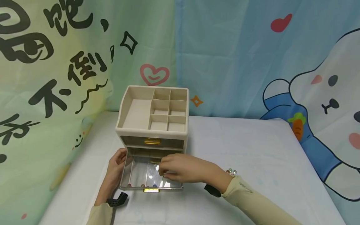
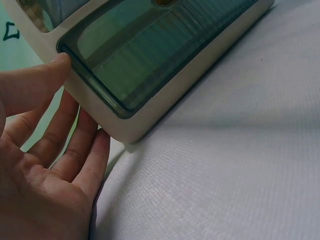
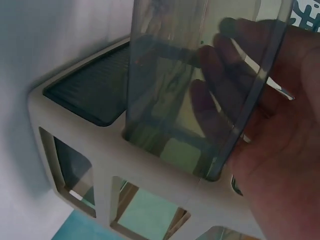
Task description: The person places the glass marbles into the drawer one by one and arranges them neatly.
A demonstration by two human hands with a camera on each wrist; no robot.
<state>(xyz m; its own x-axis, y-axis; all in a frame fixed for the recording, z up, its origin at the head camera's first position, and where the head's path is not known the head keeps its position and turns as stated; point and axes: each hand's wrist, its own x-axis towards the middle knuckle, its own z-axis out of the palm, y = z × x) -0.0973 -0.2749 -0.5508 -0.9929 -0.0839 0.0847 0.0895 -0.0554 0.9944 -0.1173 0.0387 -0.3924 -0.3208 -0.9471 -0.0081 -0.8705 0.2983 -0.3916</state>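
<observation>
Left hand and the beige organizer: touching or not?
Touching. In the left wrist view, the left hand lays its thumb on the front frame of the beige organizer.

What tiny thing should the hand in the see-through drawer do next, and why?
Maybe lift the right hand out of the pulled-out clear plastic drawer before pushing that into the beige plastic cabinet: its fingers reach inside. Small round beads lie along the drawer's front; whether the fingers hold another, I can't tell.

Left grip (image 2: 47, 155) holds beige cabinet (image 2: 129, 129) by side, thumb at corner of tinted drawer (image 2: 145, 70); white cloth (image 2: 225, 175) beneath.
</observation>
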